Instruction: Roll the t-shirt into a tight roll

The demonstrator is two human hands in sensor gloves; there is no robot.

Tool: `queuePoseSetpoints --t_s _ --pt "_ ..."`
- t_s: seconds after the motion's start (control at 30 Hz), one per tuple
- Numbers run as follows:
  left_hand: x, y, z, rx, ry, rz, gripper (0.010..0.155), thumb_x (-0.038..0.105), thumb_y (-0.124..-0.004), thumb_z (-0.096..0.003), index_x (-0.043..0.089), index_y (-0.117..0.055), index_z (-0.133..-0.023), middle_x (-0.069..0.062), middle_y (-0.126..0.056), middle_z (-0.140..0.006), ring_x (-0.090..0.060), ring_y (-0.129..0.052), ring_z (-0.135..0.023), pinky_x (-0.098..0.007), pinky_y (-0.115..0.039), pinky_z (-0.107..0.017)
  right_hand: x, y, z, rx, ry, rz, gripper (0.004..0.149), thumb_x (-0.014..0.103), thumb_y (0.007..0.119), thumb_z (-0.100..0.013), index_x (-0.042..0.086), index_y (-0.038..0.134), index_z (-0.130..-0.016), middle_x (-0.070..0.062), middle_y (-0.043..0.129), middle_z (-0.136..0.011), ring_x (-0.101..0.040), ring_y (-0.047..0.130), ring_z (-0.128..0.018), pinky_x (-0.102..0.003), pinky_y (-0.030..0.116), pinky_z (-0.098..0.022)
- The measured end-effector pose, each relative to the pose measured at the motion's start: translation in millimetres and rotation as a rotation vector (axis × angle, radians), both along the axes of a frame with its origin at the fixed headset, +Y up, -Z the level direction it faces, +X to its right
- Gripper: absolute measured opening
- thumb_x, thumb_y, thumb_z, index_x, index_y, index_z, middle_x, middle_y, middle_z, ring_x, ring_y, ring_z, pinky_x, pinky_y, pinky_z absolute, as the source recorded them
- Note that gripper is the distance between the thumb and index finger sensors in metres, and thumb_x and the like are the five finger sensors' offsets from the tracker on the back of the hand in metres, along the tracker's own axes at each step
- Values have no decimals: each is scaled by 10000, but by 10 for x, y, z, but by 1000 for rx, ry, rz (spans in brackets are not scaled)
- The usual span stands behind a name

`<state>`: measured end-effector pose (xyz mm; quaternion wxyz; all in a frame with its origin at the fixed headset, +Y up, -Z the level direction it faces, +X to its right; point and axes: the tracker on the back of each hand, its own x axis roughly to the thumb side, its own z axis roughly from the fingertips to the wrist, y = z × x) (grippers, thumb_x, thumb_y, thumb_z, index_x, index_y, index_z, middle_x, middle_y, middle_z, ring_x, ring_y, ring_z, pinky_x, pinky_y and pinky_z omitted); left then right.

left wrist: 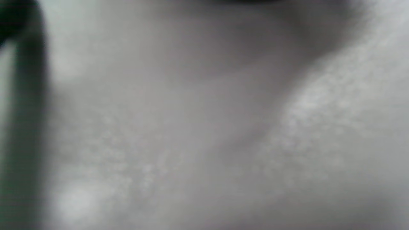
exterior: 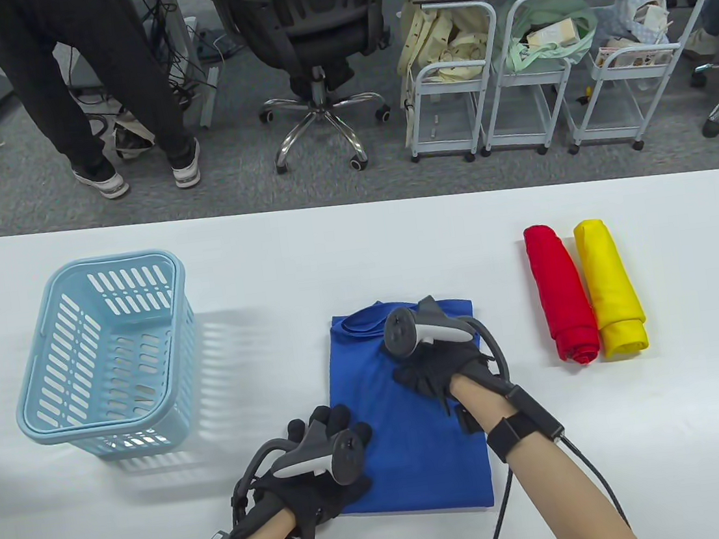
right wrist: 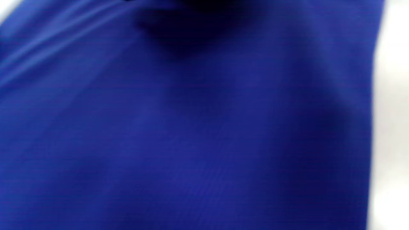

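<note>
Both hands are lying flat on the blue t-shirt [exterior: 414, 446]: left hand [exterior: 321, 467] at its near-left corner, right hand [exterior: 432, 355] up by its collar, fingers relaxed, nothing gripped.

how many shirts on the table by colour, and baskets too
blue t-shirt, folded flat, not yet rolled: 1
red roll: 1
yellow roll: 1
light blue basket: 1
total: 4 things, 3 of them shirts
</note>
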<state>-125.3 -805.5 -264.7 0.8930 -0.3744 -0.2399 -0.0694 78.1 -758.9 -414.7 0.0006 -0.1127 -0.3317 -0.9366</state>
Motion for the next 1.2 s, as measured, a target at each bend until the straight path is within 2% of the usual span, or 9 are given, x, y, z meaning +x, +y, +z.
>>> queuePoseSetpoints --t_s 0.13,0.3,0.43,0.5,0.57,0.63,0.73,1.0,1.2 --pt "-2 -2 -2 -5 2 -1 736 652 -143 -440 342 320 -921 -81 417 -949 -400 284 -936 -650 53 -671 313 28 -212 -7 -232 68 680 489 444 -630 246 74 -1146 -86 33 -1186 -391 28 -1095 -527 266 -777" --pt "-4 -1 -9 -21 8 2 740 659 -148 -440 343 322 -916 -73 425 -939 -394 296 -928 -647 66 -663 347 192 -70 49 -169 -10 704 509 452 -632 222 76 -1153 -114 35 -1184 -419 40 -1086 -539 278 -764" --pt "-2 4 -10 -9 17 -5 743 664 -152 -438 344 315 -919 -72 415 -947 -391 283 -938 -643 56 -674 142 307 428 112 -37 -61 741 538 478 -630 162 147 -1177 -181 113 -1189 -478 137 -1085 -572 349 -745" --pt "1 4 -12 3 29 -9 733 659 -148 -437 351 305 -925 -71 408 -954 -390 283 -937 -638 49 -683 39 239 737 63 68 -32 765 559 497 -618 128 212 -1182 -235 203 -1179 -510 254 -1081 -573 436 -732" --pt "3 8 -17 11 38 -14 732 658 -146 -435 350 302 -927 -71 400 -960 -388 278 -940 -633 42 -691 0 121 1026 -4 111 59 811 589 459 -613 89 158 -1177 -282 158 -1162 -553 229 -1058 -589 435 -727" --pt "3 11 -29 15 47 -16 733 663 -147 -433 357 299 -927 -67 400 -961 -391 275 -942 -631 40 -694 17 -68 1262 54 170 168 840 607 375 -599 75 23 -1144 -301 15 -1126 -584 115 -1027 -617 367 -727" --pt "4 13 -28 22 45 -21 735 667 -144 -431 357 301 -928 -71 397 -965 -401 266 -948 -636 34 -694 136 -280 1263 -21 176 160 806 601 176 -533 110 -259 -1000 -239 -297 -989 -546 -174 -928 -619 153 -706" --pt "-5 21 -105 44 96 -28 746 672 -127 -428 345 301 -944 -72 383 -984 -404 253 -959 -646 15 -701 218 -309 845 -62 121 70 756 627 186 -523 248 -287 -975 -90 -382 -960 -422 -296 -929 -565 9 -702" --pt "-27 16 -146 51 100 -33 746 680 -122 -420 357 302 -942 -57 386 -988 -397 254 -966 -650 16 -703 243 -263 849 -70 149 35 767 618 254 -541 257 -247 -996 -83 -358 -974 -416 -274 -946 -554 20 -716"
